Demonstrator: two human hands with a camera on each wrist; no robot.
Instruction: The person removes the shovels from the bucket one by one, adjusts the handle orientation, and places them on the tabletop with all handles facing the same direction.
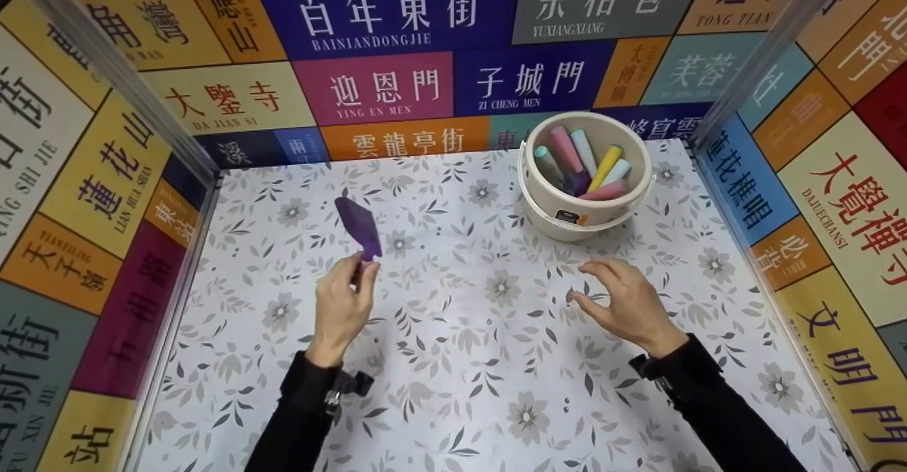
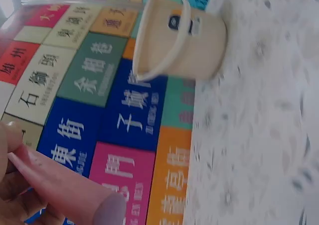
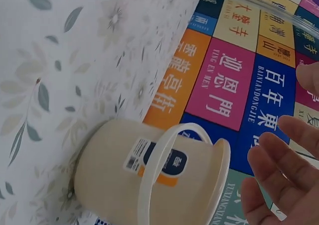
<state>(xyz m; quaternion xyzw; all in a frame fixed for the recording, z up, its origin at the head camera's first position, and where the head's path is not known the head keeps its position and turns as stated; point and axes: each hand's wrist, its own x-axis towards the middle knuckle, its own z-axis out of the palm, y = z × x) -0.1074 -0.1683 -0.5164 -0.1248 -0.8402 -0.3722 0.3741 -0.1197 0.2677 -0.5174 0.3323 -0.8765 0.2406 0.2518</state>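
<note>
My left hand [image 1: 342,304] pinches the narrow end of a purple cone-shaped stick [image 1: 359,227] and holds it up above the floral table [image 1: 453,358]. In the left wrist view the same stick [image 2: 65,187] looks pinkish and runs out from my fingers [image 2: 10,185]. My right hand [image 1: 623,300] hovers with spread, relaxed fingers over the table and holds nothing; its fingers [image 3: 279,175] show at the right edge of the right wrist view. A cream bucket [image 1: 585,174] with a handle stands at the back right and holds several coloured sticks [image 1: 584,167].
Walls covered in coloured sign panels [image 1: 397,47] enclose the table on three sides, with metal posts [image 1: 106,68] at the corners. The bucket [image 2: 179,33] [image 3: 149,177] stands close to the back wall.
</note>
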